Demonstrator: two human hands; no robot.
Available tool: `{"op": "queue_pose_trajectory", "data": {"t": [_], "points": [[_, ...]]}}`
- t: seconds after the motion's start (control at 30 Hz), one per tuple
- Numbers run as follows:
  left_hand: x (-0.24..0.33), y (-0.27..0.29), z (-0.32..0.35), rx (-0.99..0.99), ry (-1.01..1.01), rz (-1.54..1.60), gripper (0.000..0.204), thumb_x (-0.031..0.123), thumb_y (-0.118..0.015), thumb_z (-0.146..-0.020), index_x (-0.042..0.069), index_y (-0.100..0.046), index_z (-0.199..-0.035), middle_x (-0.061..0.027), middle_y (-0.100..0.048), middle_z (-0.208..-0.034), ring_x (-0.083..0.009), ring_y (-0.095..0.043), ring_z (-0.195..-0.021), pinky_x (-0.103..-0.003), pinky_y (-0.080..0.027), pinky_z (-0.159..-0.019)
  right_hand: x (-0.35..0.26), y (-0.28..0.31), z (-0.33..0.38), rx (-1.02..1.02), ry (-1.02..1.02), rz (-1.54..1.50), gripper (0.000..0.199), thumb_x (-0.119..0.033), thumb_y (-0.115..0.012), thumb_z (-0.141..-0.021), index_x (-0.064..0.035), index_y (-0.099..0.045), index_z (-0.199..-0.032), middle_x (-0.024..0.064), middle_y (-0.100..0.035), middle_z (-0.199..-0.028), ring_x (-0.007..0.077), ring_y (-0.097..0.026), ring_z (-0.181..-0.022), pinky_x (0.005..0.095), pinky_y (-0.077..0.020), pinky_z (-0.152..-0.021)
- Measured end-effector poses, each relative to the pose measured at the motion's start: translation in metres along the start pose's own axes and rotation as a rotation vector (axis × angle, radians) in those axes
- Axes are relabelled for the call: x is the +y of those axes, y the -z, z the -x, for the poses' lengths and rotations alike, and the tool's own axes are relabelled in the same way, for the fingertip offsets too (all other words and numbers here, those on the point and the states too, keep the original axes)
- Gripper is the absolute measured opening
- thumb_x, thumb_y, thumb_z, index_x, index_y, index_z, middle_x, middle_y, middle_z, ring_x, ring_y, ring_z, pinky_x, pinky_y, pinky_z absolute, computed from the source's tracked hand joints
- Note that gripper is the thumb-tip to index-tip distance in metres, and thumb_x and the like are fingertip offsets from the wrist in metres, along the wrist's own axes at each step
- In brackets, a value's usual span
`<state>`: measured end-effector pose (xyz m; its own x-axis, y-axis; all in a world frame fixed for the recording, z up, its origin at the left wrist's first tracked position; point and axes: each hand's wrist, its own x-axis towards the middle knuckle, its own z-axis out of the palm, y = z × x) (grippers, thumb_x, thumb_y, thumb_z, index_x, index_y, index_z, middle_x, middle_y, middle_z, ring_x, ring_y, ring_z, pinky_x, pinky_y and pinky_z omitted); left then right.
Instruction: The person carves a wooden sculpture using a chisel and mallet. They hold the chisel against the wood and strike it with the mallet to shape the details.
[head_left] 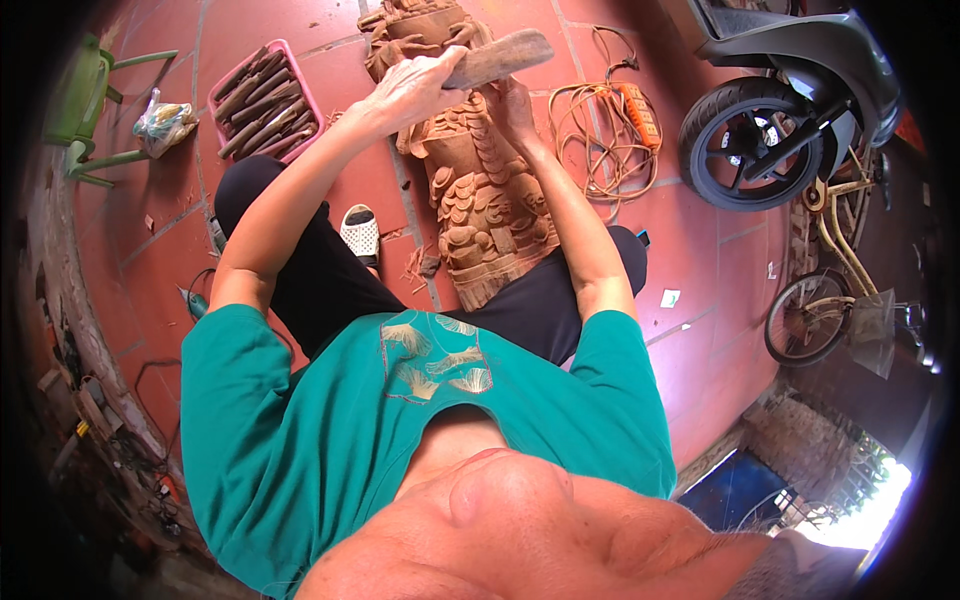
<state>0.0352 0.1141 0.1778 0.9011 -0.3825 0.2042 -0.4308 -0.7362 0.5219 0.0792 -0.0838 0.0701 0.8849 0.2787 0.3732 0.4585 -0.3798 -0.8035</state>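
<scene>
My left hand (421, 92) is wrapped round the narrow end of a flat wooden mallet (503, 58). The mallet reaches to the right, above my right hand (512, 108), and hides part of it. Those right fingers are curled close to the carving; what they grip, if anything, I cannot make out. Between my knees lies a long carved wooden sculpture (487, 215), covered in deep rounded relief and stretching away from me. Its far end (415, 30) shows beyond the mallet.
Left of the carving, a pink basket (315, 108) holds several dark chisel-like tools (265, 105). A plastic bag (163, 125) lies near a green chair (85, 95). On the right are an orange power strip (638, 115) with coiled cable (590, 185), a motorbike (755, 145) and a bicycle (810, 318).
</scene>
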Motion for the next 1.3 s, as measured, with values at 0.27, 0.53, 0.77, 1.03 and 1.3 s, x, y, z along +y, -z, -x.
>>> {"op": "queue_pose_trajectory", "data": {"t": [0.27, 0.53, 0.77, 1.03, 1.3], "points": [[-0.003, 0.011, 0.000, -0.028, 0.091, -0.043, 0.060, 0.031, -0.064, -0.088, 0.008, -0.039, -0.137, -0.0219, -0.063, -0.117, -0.0400, -0.060, -0.107, -0.047, -0.048, -0.091, 0.033, 0.013, -0.003, 0.137, -0.199, -0.245, 0.014, -0.006, -0.065, -0.090, -0.0020, -0.062, -0.102, 0.0064, -0.070, -0.084, 0.0129, -0.067, -0.077, 0.0278, -0.0521, -0.070], [-0.009, 0.017, 0.000, 0.041, 0.074, -0.018, 0.061, 0.033, -0.065, -0.086, 0.008, -0.040, -0.137, -0.0214, -0.061, -0.121, -0.0397, -0.060, -0.109, -0.046, -0.049, -0.090, -0.009, 0.003, -0.001, 0.021, -0.095, -0.127, 0.018, -0.006, -0.070, -0.087, -0.0018, -0.060, -0.102, 0.0071, -0.064, -0.082, 0.0141, -0.064, -0.075, 0.0301, -0.0506, -0.068], [-0.004, 0.022, 0.006, 0.107, 0.083, 0.109, 0.063, 0.034, -0.065, -0.086, 0.008, -0.039, -0.138, -0.0238, -0.064, -0.111, -0.0398, -0.063, -0.102, -0.047, -0.050, -0.087, -0.026, -0.008, -0.007, -0.022, -0.034, 0.013, 0.018, -0.006, -0.073, -0.083, -0.0014, -0.061, -0.096, 0.0077, -0.063, -0.079, 0.0149, -0.060, -0.069, 0.0314, -0.0490, -0.064], [-0.011, 0.002, 0.006, 0.031, 0.101, 0.051, 0.058, 0.027, -0.062, -0.085, 0.007, -0.040, -0.135, -0.0246, -0.066, -0.101, -0.0400, -0.065, -0.093, -0.047, -0.051, -0.082, -0.031, -0.002, -0.006, -0.014, -0.018, 0.001, 0.018, -0.007, -0.072, -0.084, -0.0021, -0.063, -0.098, 0.0070, -0.065, -0.079, 0.0128, -0.060, -0.068, 0.0298, -0.0484, -0.061], [-0.004, 0.003, 0.005, 0.022, 0.110, 0.075, 0.057, 0.027, -0.061, -0.085, 0.004, -0.041, -0.133, -0.0250, -0.066, -0.097, -0.0404, -0.065, -0.092, -0.049, -0.050, -0.081, -0.020, -0.004, -0.001, 0.018, 0.026, -0.038, 0.018, -0.008, -0.070, -0.086, -0.0029, -0.064, -0.103, 0.0087, -0.068, -0.085, 0.0159, -0.065, -0.072, 0.0303, -0.0520, -0.064]]}}
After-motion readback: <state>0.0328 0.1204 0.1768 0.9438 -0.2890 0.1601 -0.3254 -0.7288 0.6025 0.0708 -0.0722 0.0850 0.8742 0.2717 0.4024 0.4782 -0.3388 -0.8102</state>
